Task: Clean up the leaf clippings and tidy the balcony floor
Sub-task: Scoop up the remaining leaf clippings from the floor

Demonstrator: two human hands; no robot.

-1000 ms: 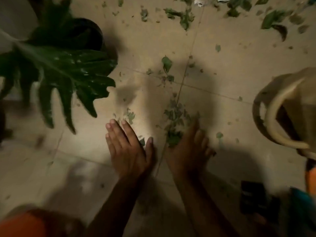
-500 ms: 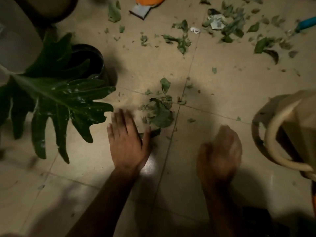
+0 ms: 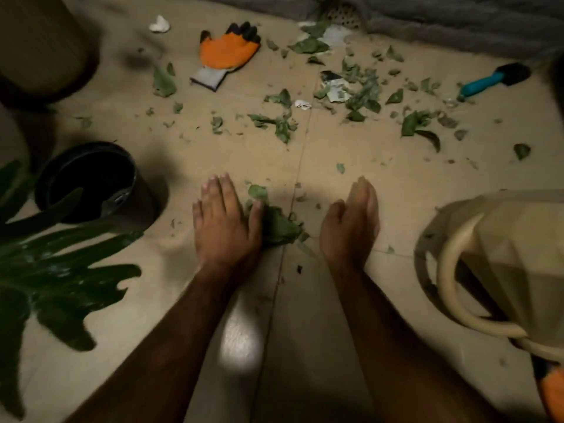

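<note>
We are in the gathering step: 2 bare hands work low on the balcony floor (image 3: 381, 184), raking clippings into 1 heap. The left hand (image 3: 224, 227) lies palm down with its fingers straight, grasping nothing. Its thumb side touches the small heap of leaf clippings (image 3: 282, 228), which sits by the tile seam in the middle of the floor. The right hand (image 3: 351, 221) stands on its edge near the heap, fingers straight and together, also grasping nothing; a strip of bare tile separates it from the leaves. We judge the task far from done, since many loose clippings (image 3: 361, 93) lie scattered toward the far edge of the floor, with an orange glove (image 3: 227, 53) and a blue-handled tool (image 3: 485, 82) among them. A black pot (image 3: 91, 181) stands near the left edge and a beige container (image 3: 503, 254) at the right edge; whether the container is meant for the waste we cannot tell. The next move, as we read it, calls for bringing the right hand in against the left so the heap is squeezed between 2 palms, then lifting it without shedding the small bits.
</note>
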